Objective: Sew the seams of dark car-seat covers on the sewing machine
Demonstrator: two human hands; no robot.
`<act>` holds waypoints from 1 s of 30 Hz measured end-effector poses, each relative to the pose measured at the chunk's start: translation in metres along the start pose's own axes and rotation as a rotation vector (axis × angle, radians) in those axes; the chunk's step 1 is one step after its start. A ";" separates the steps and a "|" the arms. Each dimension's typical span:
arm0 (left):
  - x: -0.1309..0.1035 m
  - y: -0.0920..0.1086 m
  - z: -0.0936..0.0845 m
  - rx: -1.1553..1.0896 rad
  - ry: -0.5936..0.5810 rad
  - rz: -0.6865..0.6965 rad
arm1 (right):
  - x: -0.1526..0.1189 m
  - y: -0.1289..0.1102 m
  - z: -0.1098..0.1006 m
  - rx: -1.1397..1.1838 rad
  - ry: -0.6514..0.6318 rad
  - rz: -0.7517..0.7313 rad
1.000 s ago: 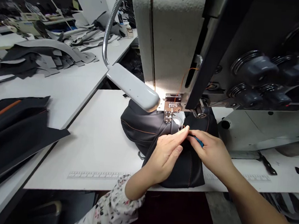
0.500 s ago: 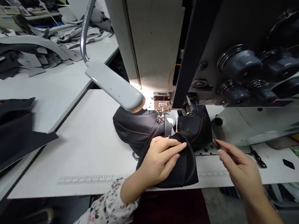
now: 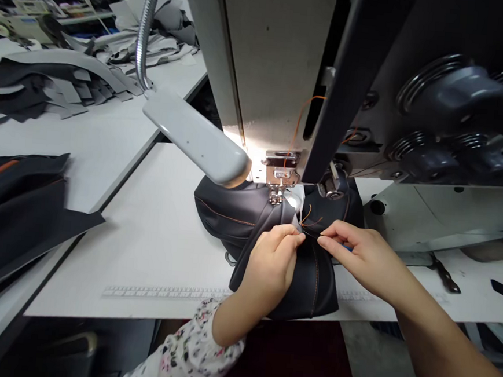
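Observation:
Black leather-like pieces (image 3: 228, 207) with orange stitching lie bunched under the presser foot (image 3: 276, 195) of a sewing machine. My left hand (image 3: 272, 263) pinches the edge of the black material just in front of the foot. From the right, my right hand (image 3: 355, 249) comes close to it, thumb and fingers closed on a thin dark tool whose tip points at the left fingertips. Something blue shows between the right fingers. Loose orange thread ends (image 3: 308, 219) stick up beside the seam, behind both hands.
A lamp (image 3: 197, 138) on a flexible neck hangs left of the needle. A ruler strip (image 3: 160, 293) runs along the table's front edge. Black cut pieces (image 3: 18, 216) lie at left, grey scraps (image 3: 63, 86) behind them. A dark-handled tool (image 3: 445, 275) rests at right.
My right hand has moved left to the material with the thin tool. My left fingers, earlier spread on the material, have closed into a pinch. The view has shifted slightly.

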State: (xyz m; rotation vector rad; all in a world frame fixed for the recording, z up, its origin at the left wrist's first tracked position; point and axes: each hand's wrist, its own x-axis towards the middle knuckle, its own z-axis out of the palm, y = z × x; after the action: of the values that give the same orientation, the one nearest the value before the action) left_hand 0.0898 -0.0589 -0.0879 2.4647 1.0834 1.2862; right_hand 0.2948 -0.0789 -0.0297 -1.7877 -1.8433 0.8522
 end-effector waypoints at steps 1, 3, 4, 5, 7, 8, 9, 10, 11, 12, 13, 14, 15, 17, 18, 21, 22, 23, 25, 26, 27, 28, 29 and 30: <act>0.000 0.000 0.001 0.011 0.017 0.024 | 0.001 0.000 0.001 -0.011 -0.002 0.009; -0.001 0.000 0.002 0.025 0.036 0.061 | 0.003 0.001 0.002 -0.023 -0.004 0.021; -0.001 0.000 0.002 0.026 0.039 0.073 | 0.004 0.001 0.002 -0.022 -0.004 0.023; -0.001 0.001 0.002 0.027 0.040 0.083 | 0.004 0.001 0.002 -0.021 -0.002 0.025; -0.001 0.002 0.002 0.028 0.043 0.103 | 0.003 0.002 0.001 -0.021 0.005 0.026; -0.001 0.003 0.002 0.028 0.047 0.117 | 0.003 0.002 0.000 -0.025 0.013 0.026; -0.001 0.004 0.002 0.025 0.052 0.133 | 0.002 0.003 0.000 -0.031 0.023 0.024; -0.001 0.005 0.003 0.020 0.061 0.146 | 0.001 0.003 -0.001 -0.036 0.031 0.020; -0.001 0.005 0.004 0.014 0.071 0.159 | 0.001 0.003 -0.002 -0.037 0.036 0.016; -0.001 0.005 0.005 0.008 0.079 0.170 | 0.000 0.004 -0.002 -0.035 0.039 0.011; -0.001 0.005 0.006 0.003 0.083 0.176 | 0.001 0.004 -0.003 -0.029 0.038 0.006; -0.002 0.005 0.007 -0.004 0.086 0.179 | 0.001 0.004 -0.003 -0.018 0.034 -0.002; -0.002 0.004 0.008 -0.011 0.086 0.184 | 0.002 0.004 -0.003 -0.005 0.026 -0.010; -0.003 0.002 0.009 -0.024 0.076 0.205 | 0.004 0.004 -0.005 0.011 0.017 -0.018; -0.003 0.001 0.009 -0.029 0.067 0.221 | 0.006 0.004 -0.006 0.012 0.008 -0.017; -0.003 -0.001 0.008 -0.028 0.027 0.286 | 0.013 0.005 -0.013 -0.014 -0.051 -0.010; -0.003 -0.001 0.008 -0.022 0.016 0.303 | 0.015 0.005 -0.016 -0.024 -0.078 -0.006; -0.003 -0.001 0.008 -0.013 0.006 0.316 | 0.018 0.005 -0.019 -0.034 -0.106 -0.005; -0.002 -0.002 0.007 0.008 -0.001 0.332 | 0.022 0.004 -0.027 -0.052 -0.150 0.001; -0.002 -0.001 0.006 0.015 0.000 0.338 | 0.024 0.003 -0.030 -0.062 -0.169 0.006; -0.002 -0.001 0.006 0.020 0.000 0.340 | 0.025 0.002 -0.033 -0.075 -0.182 0.012; -0.002 -0.001 0.005 0.023 0.000 0.344 | 0.026 0.001 -0.036 -0.087 -0.193 0.016; -0.002 -0.001 0.005 0.024 -0.004 0.347 | 0.027 0.000 -0.038 -0.100 -0.202 0.018; -0.002 -0.002 0.004 0.024 -0.013 0.349 | 0.028 -0.001 -0.039 -0.111 -0.208 0.019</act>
State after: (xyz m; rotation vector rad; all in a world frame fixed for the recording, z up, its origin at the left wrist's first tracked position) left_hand 0.0914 -0.0584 -0.0926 2.7644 0.6875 1.3463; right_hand 0.3187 -0.0458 -0.0044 -1.8464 -2.0426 0.9933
